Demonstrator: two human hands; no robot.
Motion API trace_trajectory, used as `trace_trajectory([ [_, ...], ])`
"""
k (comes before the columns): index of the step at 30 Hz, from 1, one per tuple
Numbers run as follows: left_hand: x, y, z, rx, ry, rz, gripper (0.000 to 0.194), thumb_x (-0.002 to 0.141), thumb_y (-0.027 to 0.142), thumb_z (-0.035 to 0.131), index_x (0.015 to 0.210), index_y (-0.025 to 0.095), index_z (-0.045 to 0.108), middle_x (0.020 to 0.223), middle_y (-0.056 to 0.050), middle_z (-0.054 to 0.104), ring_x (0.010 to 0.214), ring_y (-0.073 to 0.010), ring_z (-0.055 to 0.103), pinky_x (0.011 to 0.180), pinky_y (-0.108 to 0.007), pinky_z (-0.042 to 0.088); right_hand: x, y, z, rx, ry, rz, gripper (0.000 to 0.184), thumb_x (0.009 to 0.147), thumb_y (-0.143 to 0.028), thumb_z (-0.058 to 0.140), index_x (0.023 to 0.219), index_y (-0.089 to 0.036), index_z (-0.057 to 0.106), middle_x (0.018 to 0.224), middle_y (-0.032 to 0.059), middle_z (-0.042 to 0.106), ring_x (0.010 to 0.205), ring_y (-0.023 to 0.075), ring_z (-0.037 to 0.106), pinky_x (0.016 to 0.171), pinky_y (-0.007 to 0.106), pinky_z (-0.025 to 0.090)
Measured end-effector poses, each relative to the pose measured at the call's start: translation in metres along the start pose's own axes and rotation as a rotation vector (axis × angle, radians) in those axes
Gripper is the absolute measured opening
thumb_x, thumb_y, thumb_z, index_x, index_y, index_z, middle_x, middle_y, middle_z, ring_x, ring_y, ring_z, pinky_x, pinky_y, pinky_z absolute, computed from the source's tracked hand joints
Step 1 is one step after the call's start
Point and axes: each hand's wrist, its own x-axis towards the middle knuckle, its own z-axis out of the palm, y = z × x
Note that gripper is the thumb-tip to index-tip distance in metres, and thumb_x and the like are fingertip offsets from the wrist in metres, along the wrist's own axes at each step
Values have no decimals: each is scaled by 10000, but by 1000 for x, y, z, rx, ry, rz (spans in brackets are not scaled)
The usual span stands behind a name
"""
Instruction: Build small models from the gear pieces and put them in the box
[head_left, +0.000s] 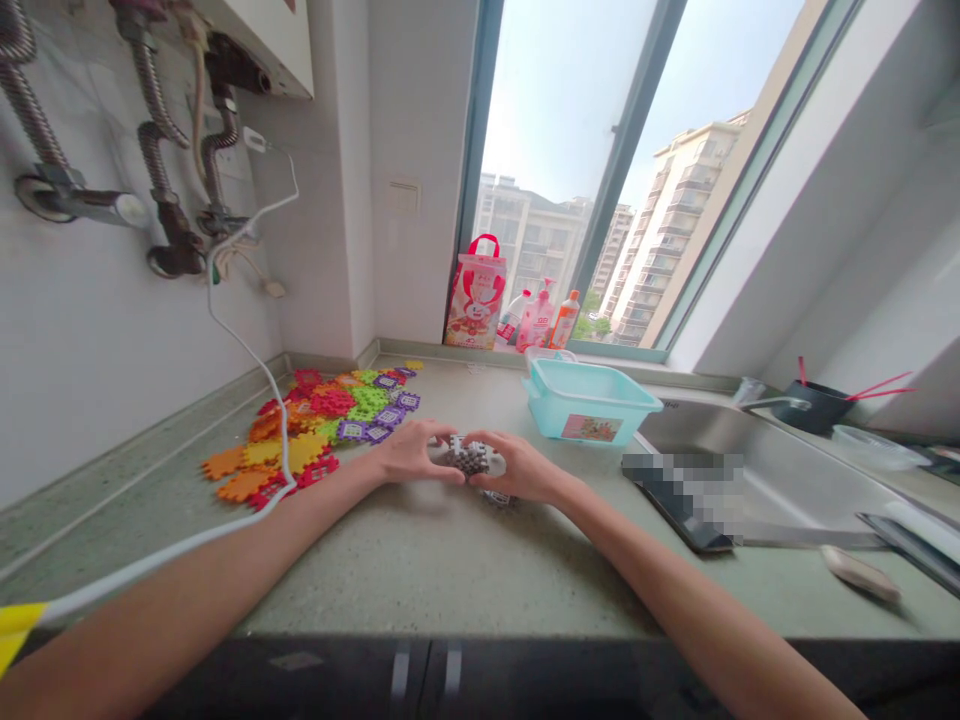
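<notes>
Between my two hands, over the counter, is a small bundle of grey notched interlocking tiles (469,460). My left hand (415,452) curls round its left side, thumb at the lower front and fingers behind. From the right, my right hand (517,466) closes on the same tiles with thumb and fingers. Another grey tile (498,497) lies on the counter just under my right hand. Left of my left hand spreads a pile of coloured interlocking tiles (330,402), red, orange, yellow, green and purple, some with window-like cutouts.
A light-blue plastic bin (551,408) stands behind my right hand, left of the steel sink (795,480). A dark flat device (667,505) lies by the sink. A white cable (247,350) hangs across the tile pile and my left forearm. Bottles (536,320) line the windowsill.
</notes>
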Motion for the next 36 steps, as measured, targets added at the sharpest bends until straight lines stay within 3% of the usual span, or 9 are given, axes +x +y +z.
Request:
trace_trajectory([
  [4, 5, -13, -5, -257, 64, -68, 899, 905, 897, 341, 1272, 180, 740, 1134, -125, 785, 1034, -281, 688, 880, -351, 518, 1, -3, 3, 16, -29, 46, 580, 856, -356, 803, 1391, -319, 582, 1247, 31, 729, 1051, 219, 693, 940, 338, 546],
  [7, 7, -17, -4, -299, 118, -119, 995, 913, 919, 192, 1246, 163, 746, 1085, -138, 795, 1004, -282, 690, 892, -371, 517, 4, -8, 5, -21, -24, 76, 591, 830, -354, 810, 1371, -320, 576, 1175, 26, 736, 996, 216, 689, 894, 323, 543],
  [20, 8, -20, -3, -301, 131, -171, 1010, 914, 920, 164, 1230, 159, 748, 1045, -140, 796, 996, -290, 687, 961, -420, 492, 13, -6, 8, -25, 22, 75, 604, 732, -287, 818, 1296, -279, 606, 1027, -3, 732, 864, 190, 654, 844, 299, 520],
  [25, 8, -24, -2, -314, 146, -182, 1050, 901, 936, 141, 1227, 144, 749, 1042, -150, 794, 1009, -305, 680, 946, -428, 506, 9, -9, 3, -6, 124, 26, 589, 732, -242, 796, 1288, -275, 606, 1104, 19, 739, 956, 212, 678, 893, 327, 531],
  [28, 9, -27, 0, -332, 149, -185, 1101, 877, 960, 131, 1233, 122, 749, 1041, -169, 789, 999, -317, 686, 944, -442, 514, 14, -15, -17, -57, 269, -33, 558, 760, -232, 775, 1289, -268, 600, 1143, 44, 736, 989, 228, 683, 920, 357, 537],
  [30, 9, -30, 0, -341, 141, -189, 1103, 877, 961, 140, 1250, 118, 745, 1047, -174, 787, 1002, -322, 688, 956, -454, 516, 22, -20, -43, -95, 373, -63, 535, 785, -254, 768, 1291, -268, 595, 1169, 53, 734, 993, 234, 686, 936, 378, 541],
  [36, 8, -32, 0, -271, 112, -172, 1107, 870, 967, 126, 1201, 136, 777, 1056, -168, 787, 1036, -335, 676, 1009, -484, 497, 61, -40, -156, -85, 634, -72, 533, 816, -364, 782, 1299, -274, 575, 1121, 34, 740, 935, 225, 724, 901, 400, 590],
])
